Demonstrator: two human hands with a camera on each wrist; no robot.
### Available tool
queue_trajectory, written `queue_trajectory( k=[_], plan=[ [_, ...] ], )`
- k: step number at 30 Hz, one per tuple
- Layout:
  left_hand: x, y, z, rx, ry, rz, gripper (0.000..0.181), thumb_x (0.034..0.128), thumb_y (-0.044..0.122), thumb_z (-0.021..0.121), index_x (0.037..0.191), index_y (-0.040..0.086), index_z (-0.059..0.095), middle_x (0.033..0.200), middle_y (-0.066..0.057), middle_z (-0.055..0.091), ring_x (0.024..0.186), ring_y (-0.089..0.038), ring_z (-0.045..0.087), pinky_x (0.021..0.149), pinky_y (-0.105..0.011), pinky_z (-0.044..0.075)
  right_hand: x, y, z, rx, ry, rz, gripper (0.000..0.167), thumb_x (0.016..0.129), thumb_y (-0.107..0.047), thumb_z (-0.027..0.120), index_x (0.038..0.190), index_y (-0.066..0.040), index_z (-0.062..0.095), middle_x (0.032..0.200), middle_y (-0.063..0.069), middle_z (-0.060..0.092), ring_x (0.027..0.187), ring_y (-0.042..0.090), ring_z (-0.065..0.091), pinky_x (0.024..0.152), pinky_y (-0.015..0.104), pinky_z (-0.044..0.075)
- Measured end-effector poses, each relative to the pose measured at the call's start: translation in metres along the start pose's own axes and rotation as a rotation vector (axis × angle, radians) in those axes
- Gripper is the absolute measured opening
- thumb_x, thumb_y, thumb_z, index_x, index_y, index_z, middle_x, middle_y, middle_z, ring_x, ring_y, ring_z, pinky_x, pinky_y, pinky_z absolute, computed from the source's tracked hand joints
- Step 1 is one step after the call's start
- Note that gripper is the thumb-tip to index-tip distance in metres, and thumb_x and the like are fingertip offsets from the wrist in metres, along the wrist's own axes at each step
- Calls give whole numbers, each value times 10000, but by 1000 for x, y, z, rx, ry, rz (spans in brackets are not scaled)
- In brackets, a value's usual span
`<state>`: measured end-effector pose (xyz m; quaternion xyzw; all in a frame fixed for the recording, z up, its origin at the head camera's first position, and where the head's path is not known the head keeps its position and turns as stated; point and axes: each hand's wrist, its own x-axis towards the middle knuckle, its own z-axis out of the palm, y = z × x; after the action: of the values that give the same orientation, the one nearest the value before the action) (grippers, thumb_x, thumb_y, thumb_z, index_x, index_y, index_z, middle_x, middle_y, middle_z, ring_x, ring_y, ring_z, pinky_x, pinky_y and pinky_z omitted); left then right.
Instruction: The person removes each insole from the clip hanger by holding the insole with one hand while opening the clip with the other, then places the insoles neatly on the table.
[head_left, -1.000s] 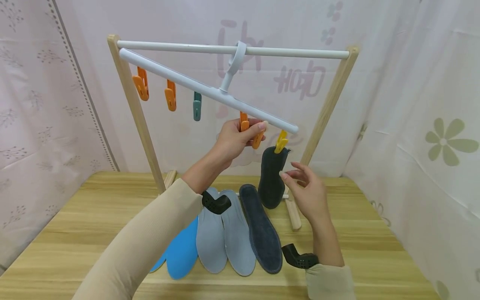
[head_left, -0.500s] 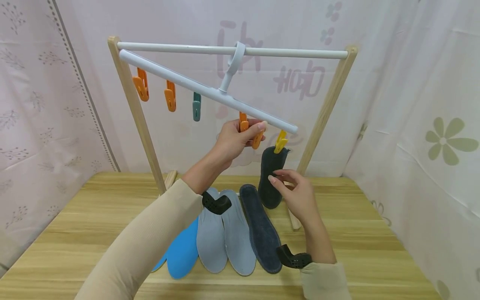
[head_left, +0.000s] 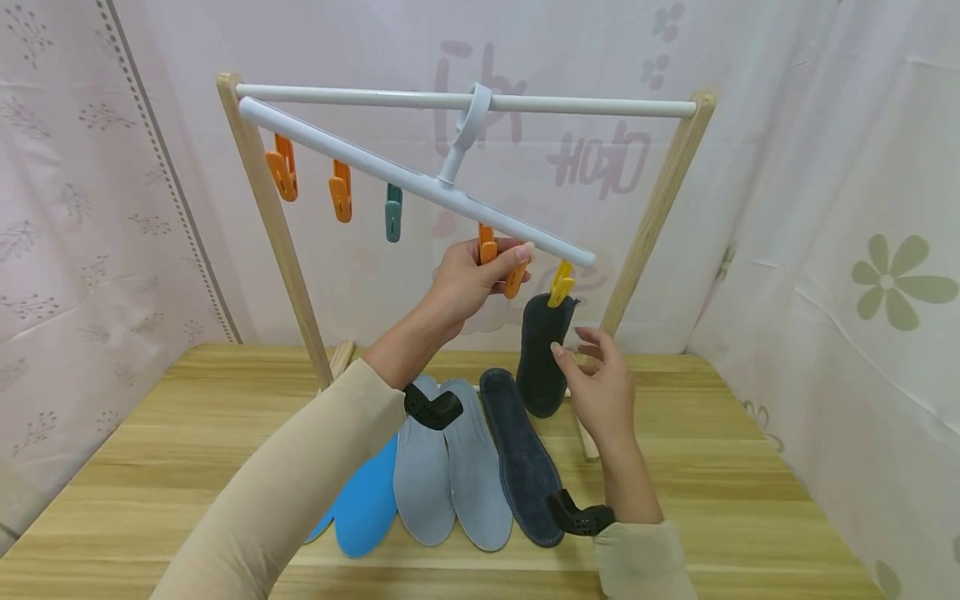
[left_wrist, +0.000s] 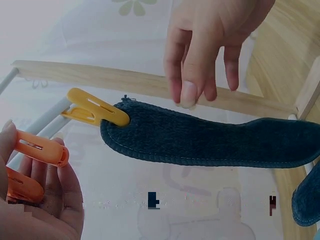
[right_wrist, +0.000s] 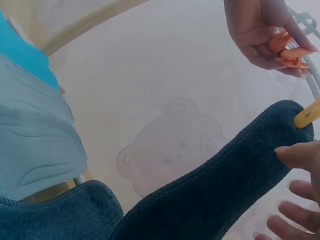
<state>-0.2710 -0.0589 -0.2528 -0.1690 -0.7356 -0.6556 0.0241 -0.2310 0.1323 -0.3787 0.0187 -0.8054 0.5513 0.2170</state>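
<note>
My left hand point(head_left: 470, 279) pinches an orange clothespin point(head_left: 515, 281) under the white hanger point(head_left: 420, 181), thumb in front and fingers behind. A second orange clothespin point(head_left: 488, 245) sits within the same hand. At the hanger's lowered right end, a yellow clothespin point(left_wrist: 97, 107) grips one end of a dark fuzzy insole point(left_wrist: 210, 137), which hangs down. Beside that insole is my right hand point(head_left: 602, 383), fingers loosely bent and holding nothing. In the left wrist view, its fingertips appear just apart from the insole's edge.
The hanger hooks over a white rod point(head_left: 600, 106) on a wooden stand point(head_left: 660, 212). Two more orange clothespins and a green clothespin point(head_left: 393, 214) hang left. On the table point(head_left: 750, 500) lie another dark insole point(head_left: 522, 467), two grey insoles point(head_left: 480, 475) and blue insoles point(head_left: 365, 508).
My right hand moved left across the front of the hanging insole, then drew back slightly right to its edge. The left hand and hanger stay in place.
</note>
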Motion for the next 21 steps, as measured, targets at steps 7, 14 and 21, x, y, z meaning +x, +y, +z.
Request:
queue_trajectory(
  k=[7, 14, 21],
  plan=[
    [0, 1, 0, -4, -4, -7, 364, 977, 343, 672, 1246, 99, 681, 1167, -143, 732, 1045, -206, 742, 968, -337, 562, 2, 4, 2, -18, -88, 6, 667, 944, -363, 718, 1501, -117, 447, 1446, 136, 571, 1386, 309, 496, 1138, 515, 423],
    [0, 0, 0, -7, -11, 0, 349, 979, 341, 671, 1233, 104, 695, 1122, -113, 743, 1030, -204, 735, 938, -322, 560, 2, 6, 4, -42, -96, 8, 441, 937, -323, 733, 1265, -39, 655, 1230, 182, 639, 1216, 352, 623, 1059, 523, 492],
    [-1, -1, -1, -19, -10, -8, 360, 976, 344, 674, 1246, 107, 683, 1146, -130, 735, 1024, -201, 736, 943, -312, 567, 1, 9, 7, 65, -200, 34, 377, 959, -260, 712, 1259, -36, 667, 1245, 183, 706, 1164, 324, 691, 984, 477, 570]
  ],
)
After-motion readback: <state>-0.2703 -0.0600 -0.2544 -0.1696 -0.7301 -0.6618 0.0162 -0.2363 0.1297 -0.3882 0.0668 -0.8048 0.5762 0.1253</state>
